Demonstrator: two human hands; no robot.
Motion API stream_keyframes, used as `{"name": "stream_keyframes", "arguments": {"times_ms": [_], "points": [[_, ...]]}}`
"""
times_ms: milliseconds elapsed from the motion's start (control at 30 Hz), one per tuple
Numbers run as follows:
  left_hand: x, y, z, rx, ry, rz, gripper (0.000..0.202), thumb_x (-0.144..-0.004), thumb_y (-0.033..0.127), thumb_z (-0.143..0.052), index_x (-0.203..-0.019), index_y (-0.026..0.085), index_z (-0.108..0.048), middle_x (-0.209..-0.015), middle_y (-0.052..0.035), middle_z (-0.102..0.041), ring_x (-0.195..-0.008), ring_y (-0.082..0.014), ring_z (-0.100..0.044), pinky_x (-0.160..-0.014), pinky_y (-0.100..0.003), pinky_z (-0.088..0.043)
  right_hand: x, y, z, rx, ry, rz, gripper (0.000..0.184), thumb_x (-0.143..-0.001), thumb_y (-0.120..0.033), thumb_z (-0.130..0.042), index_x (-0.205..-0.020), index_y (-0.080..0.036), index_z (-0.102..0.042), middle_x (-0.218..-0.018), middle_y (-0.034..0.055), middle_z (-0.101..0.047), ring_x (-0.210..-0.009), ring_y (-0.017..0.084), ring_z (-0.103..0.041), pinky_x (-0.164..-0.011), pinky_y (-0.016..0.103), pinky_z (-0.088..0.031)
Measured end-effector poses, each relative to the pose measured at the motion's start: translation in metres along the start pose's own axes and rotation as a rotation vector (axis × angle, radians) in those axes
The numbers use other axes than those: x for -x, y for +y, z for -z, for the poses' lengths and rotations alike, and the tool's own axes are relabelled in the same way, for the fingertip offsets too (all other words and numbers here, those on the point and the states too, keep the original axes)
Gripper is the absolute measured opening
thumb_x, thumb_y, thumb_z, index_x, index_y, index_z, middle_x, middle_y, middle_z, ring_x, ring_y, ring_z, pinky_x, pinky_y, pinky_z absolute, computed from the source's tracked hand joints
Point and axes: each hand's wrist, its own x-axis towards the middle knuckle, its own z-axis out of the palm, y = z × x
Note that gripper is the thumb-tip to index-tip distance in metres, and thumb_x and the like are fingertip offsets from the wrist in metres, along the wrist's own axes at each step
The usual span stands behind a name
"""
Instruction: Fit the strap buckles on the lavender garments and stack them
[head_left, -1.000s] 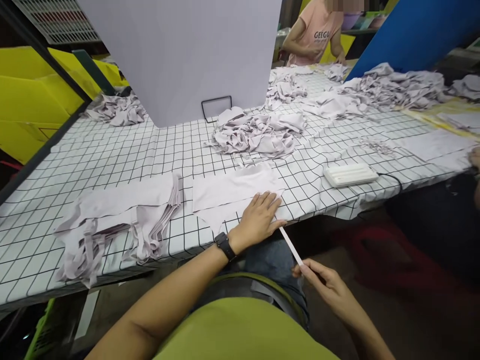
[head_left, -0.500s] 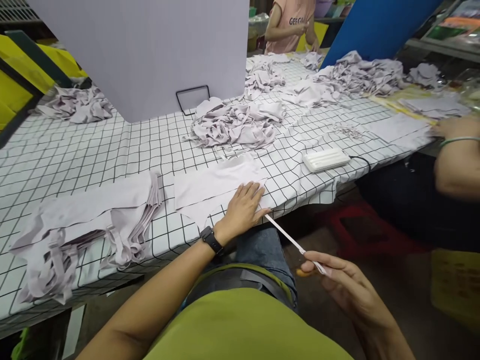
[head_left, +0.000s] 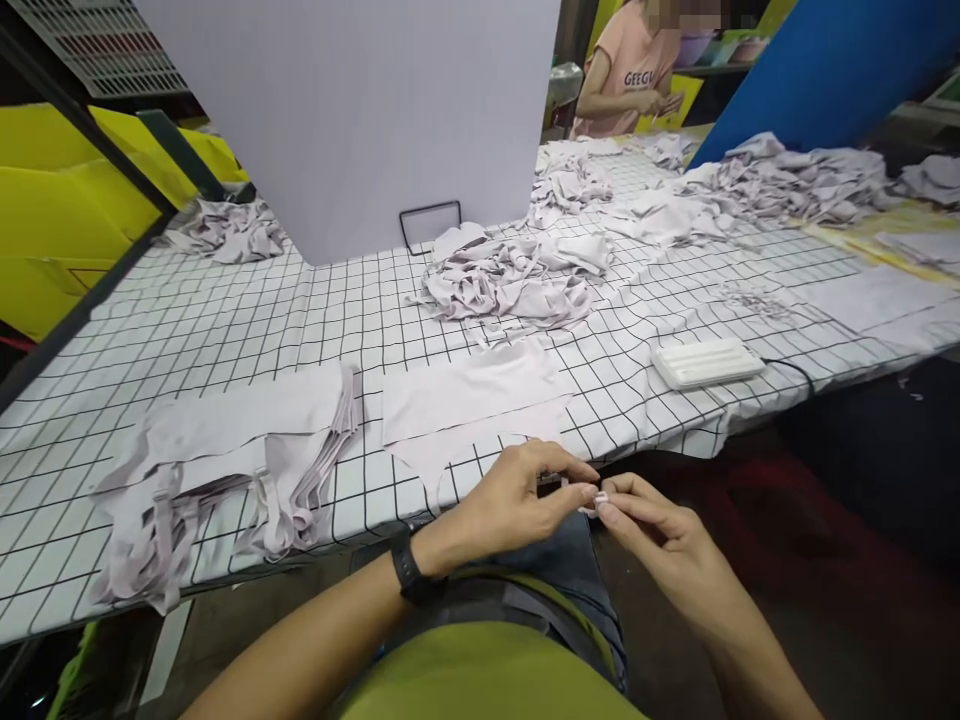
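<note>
A pale pinkish garment (head_left: 472, 400) lies flat near the table's front edge, a narrow strap trailing from its lower side. Just past that edge, my left hand (head_left: 517, 505), wearing a black watch, has thumb and fingers closed at the end of a thin pale strap (head_left: 601, 497). Facing it, my right hand (head_left: 664, 530) pinches the same strap between thumb and fingertips. The fingers cover most of the strap, so its join to the garment is hidden. To the left sits a layered stack of matching garments (head_left: 225, 430), straps gathered at the front.
Crumpled garments (head_left: 517, 275) are heaped behind the flat one on the checked tablecloth (head_left: 330, 310). A white plastic box (head_left: 707, 362) with a black cable stands at right. A grey panel (head_left: 360, 120) rises behind. Across the table a person (head_left: 630, 75) handles something small.
My left hand has lifted off the flat garment and come to the strap. My right hand has moved up and inward to meet it. The camera view has shifted left.
</note>
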Motion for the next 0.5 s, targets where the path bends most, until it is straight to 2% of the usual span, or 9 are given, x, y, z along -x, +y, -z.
{"name": "stream_keyframes", "arguments": {"times_ms": [100,200,267,333,500], "points": [[0.003,0.003,0.001,-0.047,0.042,0.019,0.01,-0.087,0.01,-0.068,-0.087,0.015,-0.077,-0.088,-0.0046,-0.076,-0.09,-0.0181,-0.066,-0.084,-0.029,-0.05,-0.008,-0.002,-0.007,-0.006,-0.104,-0.047,0.03,-0.093,-0.045,-0.067,-0.084,-0.02,-0.08,-0.085,0.0051,-0.066,-0.061,0.013,-0.059,-0.052,0.022,-0.049],[0.004,-0.001,0.005,-0.124,0.045,0.035,0.016,-0.083,0.003,-0.063,-0.081,0.014,-0.073,-0.082,-0.0038,-0.073,-0.086,-0.0173,-0.063,-0.081,-0.029,-0.047,-0.014,-0.001,-0.012,0.003,-0.166,-0.08,0.032,-0.094,-0.046,-0.065,-0.087,-0.019,-0.079,-0.077,0.0042,-0.068,-0.064,0.016,-0.064,-0.06,0.025,-0.054],[0.003,-0.003,0.009,-0.127,0.022,0.078,0.015,-0.082,0.003,-0.062,-0.079,0.014,-0.071,-0.082,-0.003,-0.072,-0.086,-0.0167,-0.061,-0.081,-0.028,-0.046,-0.017,0.0,-0.014,0.02,-0.19,-0.083,0.032,-0.095,-0.046,-0.064,-0.086,-0.019,-0.078,-0.078,0.0046,-0.069,-0.07,0.018,-0.068,-0.066,0.026,-0.056],[0.001,-0.003,0.015,-0.079,-0.028,0.148,0.012,-0.082,0.006,-0.063,-0.079,0.015,-0.07,-0.083,-0.002,-0.071,-0.083,-0.0154,-0.06,-0.077,-0.027,-0.045,-0.019,-0.001,-0.014,0.035,-0.212,-0.092,0.032,-0.095,-0.046,-0.063,-0.086,-0.019,-0.077,-0.08,0.0046,-0.07,-0.072,0.019,-0.069,-0.067,0.025,-0.056],[-0.005,-0.009,0.028,0.177,-0.211,0.326,0.007,-0.085,0.017,-0.065,-0.079,0.015,-0.067,-0.072,0.0013,-0.064,-0.064,-0.0099,-0.052,-0.061,-0.022,-0.04,-0.021,-0.005,-0.013,0.057,-0.252,-0.116,0.037,-0.096,-0.048,-0.06,-0.077,-0.019,-0.074,-0.069,0.003,-0.068,-0.066,0.017,-0.067,-0.064,0.024,-0.054]]}}
